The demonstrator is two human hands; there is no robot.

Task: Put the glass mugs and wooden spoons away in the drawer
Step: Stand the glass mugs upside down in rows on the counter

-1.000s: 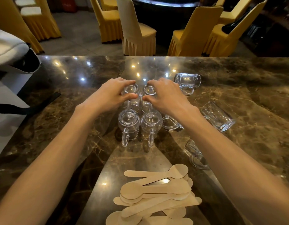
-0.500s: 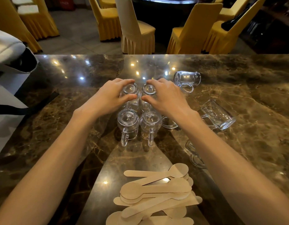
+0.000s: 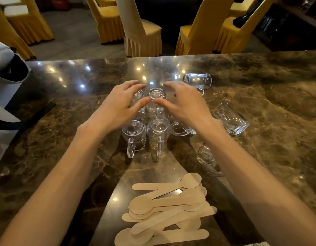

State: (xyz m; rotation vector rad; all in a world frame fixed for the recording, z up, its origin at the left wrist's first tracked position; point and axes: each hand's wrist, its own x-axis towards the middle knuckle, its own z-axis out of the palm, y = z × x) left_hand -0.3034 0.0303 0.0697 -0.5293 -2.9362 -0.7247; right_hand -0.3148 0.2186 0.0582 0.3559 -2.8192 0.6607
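Four glass mugs stand upside down in a tight square on the marble counter [image 3: 260,89]: front left mug [image 3: 134,134], front right mug [image 3: 159,132], back right mug [image 3: 156,94], and a back left mug [image 3: 138,96] half hidden by my fingers. My left hand [image 3: 120,105] and my right hand [image 3: 183,103] hover around the back pair with fingers spread, thumbs close to the back right mug. More mugs lie on their sides: one far right [image 3: 198,80], one right [image 3: 230,119], one under my right wrist [image 3: 182,129], one by my right forearm [image 3: 208,160]. A pile of wooden spoons [image 3: 168,206] lies near me.
A white bag with black trim [image 3: 8,86] sits at the counter's left end. Beyond the far edge stand several yellow-covered chairs [image 3: 141,34] around a dark round table. No drawer is in view.
Both hands were closed around the two back mugs; now the fingers have spread and eased off them. The mugs have not moved.
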